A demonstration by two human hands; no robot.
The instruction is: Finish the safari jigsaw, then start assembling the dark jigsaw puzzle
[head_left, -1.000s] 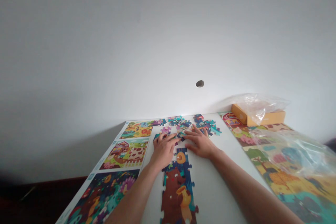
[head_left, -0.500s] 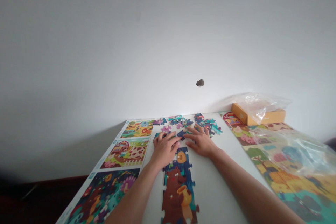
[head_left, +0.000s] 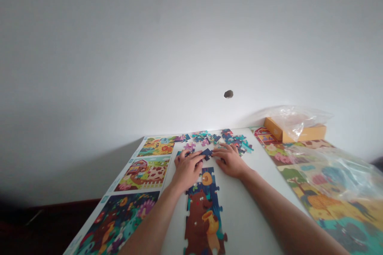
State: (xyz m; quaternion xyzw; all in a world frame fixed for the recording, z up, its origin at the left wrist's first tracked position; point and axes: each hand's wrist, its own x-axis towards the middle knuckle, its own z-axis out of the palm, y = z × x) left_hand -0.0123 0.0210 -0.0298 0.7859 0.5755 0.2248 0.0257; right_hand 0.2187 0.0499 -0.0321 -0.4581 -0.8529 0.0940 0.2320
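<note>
Glossy printed puzzle pictures (head_left: 143, 173) are lying in a column along the left edge of the white surface (head_left: 248, 207), showing a yellow garden, a red barn and a dark night scene. Just right of them, the left hand (head_left: 188, 170) is resting palm down with its fingers curving forward, while the right hand (head_left: 230, 161) is lying open beside it, fingertips reaching inward. Between them, a dark blue jigsaw piece (head_left: 207, 152) is sitting flat, hemmed in from both sides; I can't tell whether it is being pinched. It is lying just far of a joined strip of jigsaw pieces (head_left: 202, 215), which shows a brown bear with a honey pot and is running toward the near edge. The piece is not yet seated against that strip. Loose jigsaw pieces (head_left: 236, 141) are scattered along the far edge. Far right, an orange cardboard box (head_left: 311, 133) is standing by the wall under a clear plastic bag (head_left: 295, 118), its contents hidden. Another clear plastic bag (head_left: 338, 171) is lying across a printed puzzle sheet (head_left: 311, 207).
</note>
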